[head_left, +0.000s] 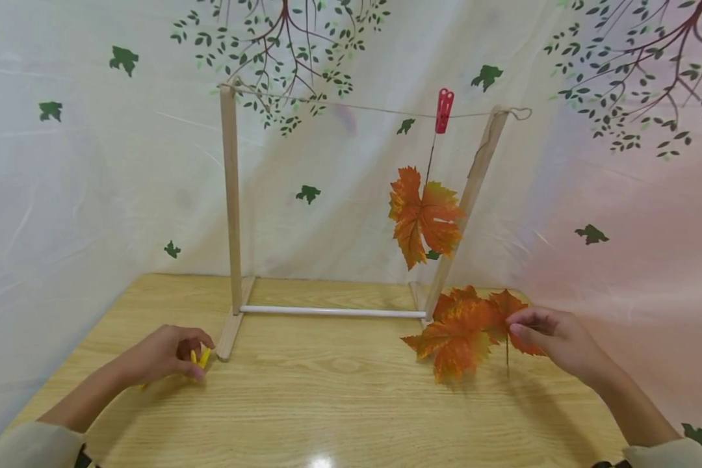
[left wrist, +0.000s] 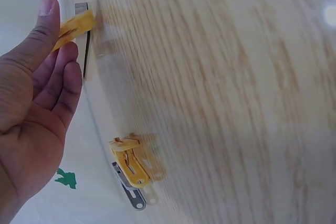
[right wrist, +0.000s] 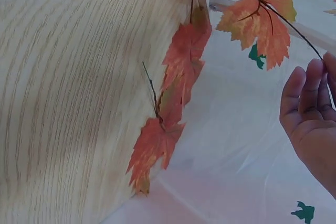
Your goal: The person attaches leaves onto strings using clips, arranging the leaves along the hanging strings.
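Note:
The left hand (head_left: pixel 166 354) pinches a yellow clothespin (head_left: pixel 203 357) just above the table; in the left wrist view the clothespin (left wrist: pixel 73 29) sits between thumb and fingers. In the right wrist view the right hand (right wrist: pixel 315 114) pinches the thin dark stem of an orange leaf (right wrist: pixel 257 9). From the head view, the right hand (head_left: pixel 561 341) is at the right side of several orange leaves (head_left: pixel 456 338). Another orange leaf (head_left: pixel 424 218) hangs by its stem from a red clothespin (head_left: pixel 444 110) on the string (head_left: pixel 374 108).
A wooden frame with a left post (head_left: pixel 231 201), a right post (head_left: pixel 470 195) and a white bar (head_left: pixel 333 312) stands on the table (head_left: pixel 304 416). A yellow clothespin (left wrist: pixel 131 166) and a grey one (left wrist: pixel 135 199) lie near the table's edge. Behind hangs a printed curtain (head_left: pixel 339 234).

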